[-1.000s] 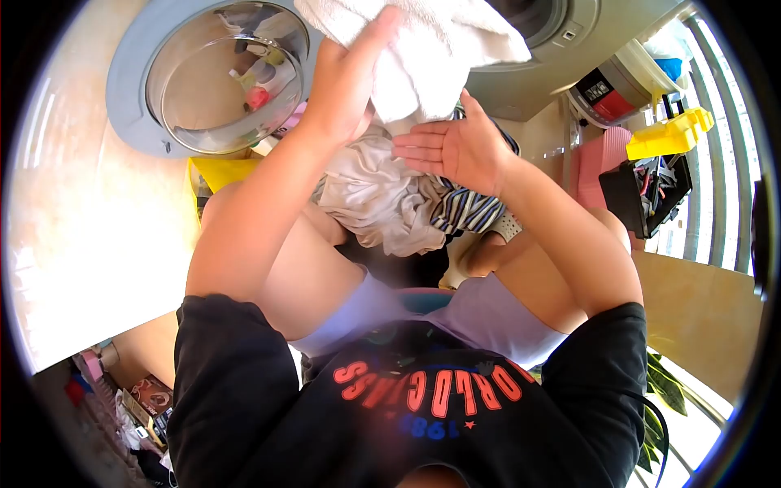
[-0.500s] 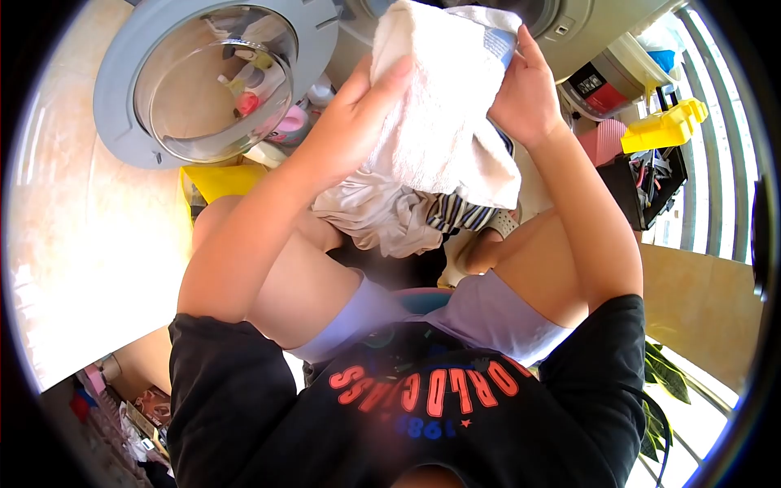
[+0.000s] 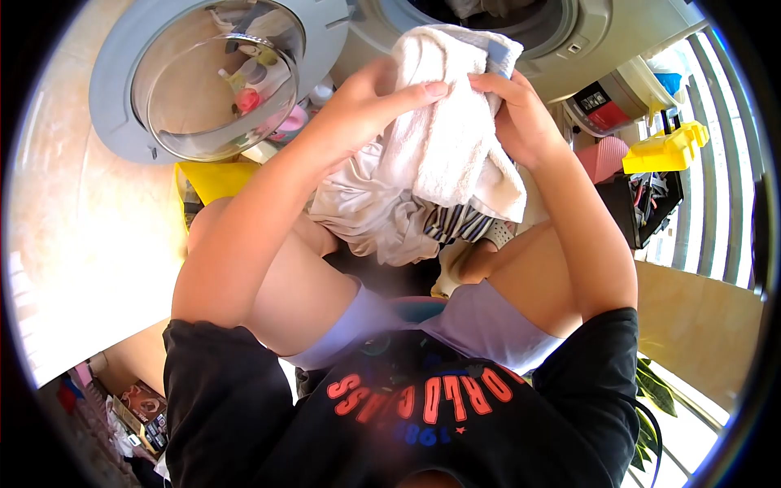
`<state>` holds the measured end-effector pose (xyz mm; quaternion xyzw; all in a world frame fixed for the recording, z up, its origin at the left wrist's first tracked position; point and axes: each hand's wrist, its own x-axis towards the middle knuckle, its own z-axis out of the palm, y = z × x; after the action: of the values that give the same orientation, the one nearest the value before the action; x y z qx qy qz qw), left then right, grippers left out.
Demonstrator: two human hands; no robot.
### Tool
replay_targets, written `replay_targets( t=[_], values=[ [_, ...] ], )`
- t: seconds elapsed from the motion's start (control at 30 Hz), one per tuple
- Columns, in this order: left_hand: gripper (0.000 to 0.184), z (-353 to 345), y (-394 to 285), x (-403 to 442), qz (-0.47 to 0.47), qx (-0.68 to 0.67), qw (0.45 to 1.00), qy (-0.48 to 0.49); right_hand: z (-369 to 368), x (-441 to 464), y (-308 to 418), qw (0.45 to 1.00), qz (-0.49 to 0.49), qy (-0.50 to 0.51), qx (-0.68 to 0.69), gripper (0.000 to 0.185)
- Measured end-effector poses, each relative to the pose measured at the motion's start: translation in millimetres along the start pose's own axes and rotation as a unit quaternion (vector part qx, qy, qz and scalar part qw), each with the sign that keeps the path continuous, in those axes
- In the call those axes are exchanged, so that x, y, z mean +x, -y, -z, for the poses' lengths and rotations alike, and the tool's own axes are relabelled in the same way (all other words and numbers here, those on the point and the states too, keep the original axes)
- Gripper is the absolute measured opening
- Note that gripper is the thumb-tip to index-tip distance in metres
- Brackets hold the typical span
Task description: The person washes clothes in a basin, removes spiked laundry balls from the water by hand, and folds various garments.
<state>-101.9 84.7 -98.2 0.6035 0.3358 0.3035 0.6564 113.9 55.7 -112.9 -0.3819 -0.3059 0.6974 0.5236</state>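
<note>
A white towel (image 3: pixel 443 138) with a blue-grey band along its top edge hangs gathered between my two hands. My left hand (image 3: pixel 390 102) grips its left side, the thumb lying across the front. On the other side my right hand (image 3: pixel 517 114) pinches it near the blue-grey band; some fingers are behind the cloth. Below the towel lies a heap of laundry between my legs: a crumpled pale beige garment (image 3: pixel 358 211) and a dark-and-white striped cloth (image 3: pixel 455 224). The towel's lower end hangs against this heap.
Ahead is a front-loading washing machine (image 3: pixel 602 41) with laundry inside; its round door (image 3: pixel 122 98) stands swung out to the left. To the right are a white bucket (image 3: pixel 618 98), a yellow-lidded black toolbox (image 3: pixel 663 154) and a barred railing. Bottles stand behind the door.
The towel has come down slightly and is bunched narrower. Both hands have drawn closer together, thumbs now over its front. The view has tilted up, showing more of the washer opening.
</note>
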Motion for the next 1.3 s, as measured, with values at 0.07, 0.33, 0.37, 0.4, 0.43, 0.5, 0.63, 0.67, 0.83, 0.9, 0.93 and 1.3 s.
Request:
replay_targets(
  t=[0.07, 0.33, 0.37, 0.4, 0.43, 0.5, 0.63, 0.67, 0.83, 0.9, 0.93, 1.3],
  values=[
    [0.065, -1.2, 8.4, 6.6, -0.011, -0.017, 1.0, -0.018, 1.9, 4.6, -1.1, 1.0, 0.004, 0.015, 0.013, 0.042],
    [0.052, 36.6, 7.5, 32.3, 0.165, 0.109, 0.979, 0.054, 10.5, 15.7, -18.9, 0.965, -0.13, 0.026, -0.224, 0.063],
    [0.046, 49.4, 19.1, 39.1, 0.145, 0.173, 0.973, 0.045, 15.3, 18.0, -16.7, 0.943, -0.173, 0.054, -0.28, 0.06],
    [0.045, 53.4, 9.1, 37.7, 0.145, 0.239, 0.96, 0.016, 21.2, 21.7, -10.8, 0.914, -0.213, 0.082, -0.335, 0.057],
    [0.045, 57.8, -2.0, 37.6, 0.142, 0.305, 0.942, -0.013, 24.2, 24.7, -8.1, 0.88, -0.25, 0.11, -0.389, 0.054],
    [0.042, 79.0, 15.0, 49.2, 0.07, 0.311, 0.947, -0.049, 14.8, 23.2, -11.1, 0.807, -0.277, 0.188, -0.487, 0.06],
    [0.042, 88.8, 27.7, 51.1, 0.084, 0.361, 0.927, -0.052, 38.8, 44.9, -7.7, 0.841, -0.206, 0.107, -0.489, 0.064],
    [0.042, 87.8, 28.1, 49.7, 0.071, 0.393, 0.915, -0.054, 46.5, 48.3, 3.0, 0.929, -0.124, 0.017, -0.347, 0.065],
    [0.046, 83.9, 32.1, 51.8, 0.006, 0.453, 0.887, -0.086, 97.9, 66.1, 25.4, 0.978, 0.112, -0.155, -0.084, 0.06],
    [0.048, 84.5, 30.1, 53.9, 0.004, 0.445, 0.893, -0.076, 99.1, 63.8, 13.2, 0.978, 0.012, -0.101, -0.182, 0.06],
    [0.049, 83.8, 30.4, 53.2, 0.004, 0.44, 0.895, -0.07, 103.1, 64.5, -5.0, 0.955, -0.044, -0.049, -0.288, 0.06],
    [0.068, 72.2, 19.5, 48.8, 0.033, 0.464, 0.88, -0.098, 160.0, 39.1, -151.5, 0.597, -0.17, 0.168, -0.766, 0.036]
  ],
)
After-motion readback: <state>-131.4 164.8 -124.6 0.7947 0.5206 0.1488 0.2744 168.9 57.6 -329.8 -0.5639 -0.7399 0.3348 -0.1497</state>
